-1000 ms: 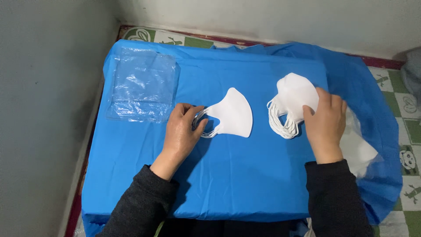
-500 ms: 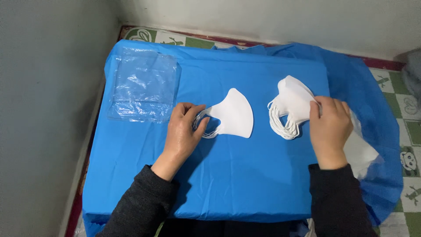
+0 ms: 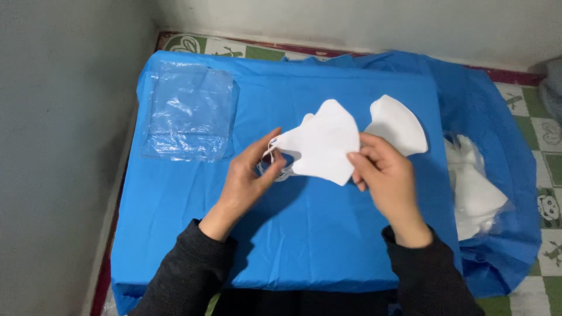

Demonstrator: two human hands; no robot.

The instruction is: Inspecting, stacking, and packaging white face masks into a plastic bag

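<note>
Both hands hold a white folded face mask (image 3: 325, 143) lifted a little above the blue-covered table (image 3: 328, 246). My left hand (image 3: 249, 181) pinches its narrow left end, where the ear loops hang. My right hand (image 3: 383, 175) grips its lower right edge. Behind the right hand a stack of white masks (image 3: 398, 126) lies on the blue cover. Part of another mask shows under the held one, near my left fingers.
A pile of clear plastic bags (image 3: 190, 111) lies at the table's back left. A clear bag with white masks (image 3: 474, 193) sits off the table's right side. A grey wall runs along the left; patterned floor tiles (image 3: 544, 175) show at right.
My right hand has left the stack and come to the middle. A mask that was not in hand before is now held up between both hands.
</note>
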